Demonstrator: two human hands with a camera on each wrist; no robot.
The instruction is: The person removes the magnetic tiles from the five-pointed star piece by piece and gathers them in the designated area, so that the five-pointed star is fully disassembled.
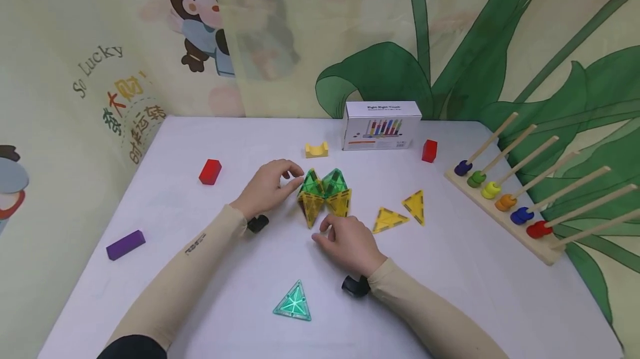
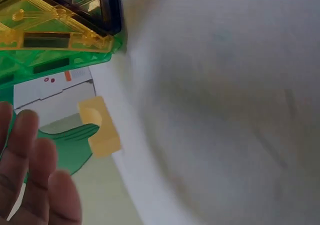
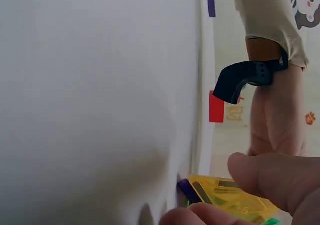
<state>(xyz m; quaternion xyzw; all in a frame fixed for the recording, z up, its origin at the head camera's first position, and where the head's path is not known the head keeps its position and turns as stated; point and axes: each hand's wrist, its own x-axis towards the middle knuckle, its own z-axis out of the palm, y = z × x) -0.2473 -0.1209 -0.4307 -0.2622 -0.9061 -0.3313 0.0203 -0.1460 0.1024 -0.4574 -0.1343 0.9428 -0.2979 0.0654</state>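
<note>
A small structure of see-through magnetic tiles [image 1: 312,203] stands mid-table, with green triangles at the back and yellow ones in front. Dark purple tile edges show on it in the wrist views. My left hand [image 1: 270,184] hovers at its left side, fingers extended and apart from the tiles in the left wrist view. In front of the structure is my right hand [image 1: 350,242], fingers loosely bent and thumb apart, holding nothing. Two loose yellow triangle tiles [image 1: 390,219] lie to the right of the structure. Nearer the front edge lies a teal triangle tile [image 1: 294,302].
Behind the structure are a yellow arched block [image 1: 316,150] and a printed box [image 1: 382,125]. Red blocks [image 1: 210,172] lie left and right, and a purple block [image 1: 125,245] at far left. A wooden peg rack [image 1: 500,212] with coloured beads stands along the right side.
</note>
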